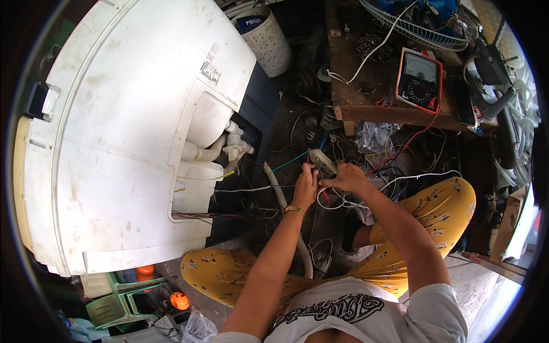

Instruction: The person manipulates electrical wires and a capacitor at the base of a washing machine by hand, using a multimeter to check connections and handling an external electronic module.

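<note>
Between my two hands is a beige, rounded extension socket (323,160), its lower end partly covered by fingers. My left hand (306,187), with a gold-coloured bracelet at the wrist, is closed in a pinch at the socket's lower left side; what its fingertips hold is too small to name. My right hand (347,176) is closed around the socket's lower right edge, thumb below. A white cable (394,180) loops on the floor beside the right hand. Thin wires, one of them green (290,162), run near the left hand.
At left, a large white washing machine (126,114) shows an opening with white drain fittings (235,146). A wooden table (366,86) bears an analog multimeter (419,79) and a wire basket (423,34). A perforated white bin (266,48) stands behind. A grey hose (300,240) lies between my legs.
</note>
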Motion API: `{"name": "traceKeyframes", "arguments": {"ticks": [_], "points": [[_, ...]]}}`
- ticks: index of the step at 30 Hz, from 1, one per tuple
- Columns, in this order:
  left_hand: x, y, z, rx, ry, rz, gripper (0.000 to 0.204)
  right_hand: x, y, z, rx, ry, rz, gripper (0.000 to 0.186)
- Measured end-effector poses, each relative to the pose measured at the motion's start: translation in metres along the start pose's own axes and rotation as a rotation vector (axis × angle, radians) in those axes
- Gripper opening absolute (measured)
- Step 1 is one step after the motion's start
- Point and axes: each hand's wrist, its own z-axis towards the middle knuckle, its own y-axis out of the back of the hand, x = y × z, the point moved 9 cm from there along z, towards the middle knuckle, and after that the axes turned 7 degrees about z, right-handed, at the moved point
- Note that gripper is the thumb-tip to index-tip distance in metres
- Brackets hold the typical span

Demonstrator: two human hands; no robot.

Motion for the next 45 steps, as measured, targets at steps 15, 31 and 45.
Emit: {"name": "traceKeyframes", "arguments": {"ticks": [15,31,45], "points": [[-0.005,0.0,0.0,0.03,0.026,-0.027,0.01,0.001,-0.001,-0.001,0.004,-0.021,-0.012,0.096],[-0.011,0.012,0.006,-0.118,0.005,0.097,0.015,-0.004,0.0,0.002,-0.045,0.016,0.015,0.094],[-0.019,0.009,0.007,-0.061,-0.07,0.09,0.023,-0.002,-0.003,0.006,-0.041,0.039,0.079,0.093]]}}
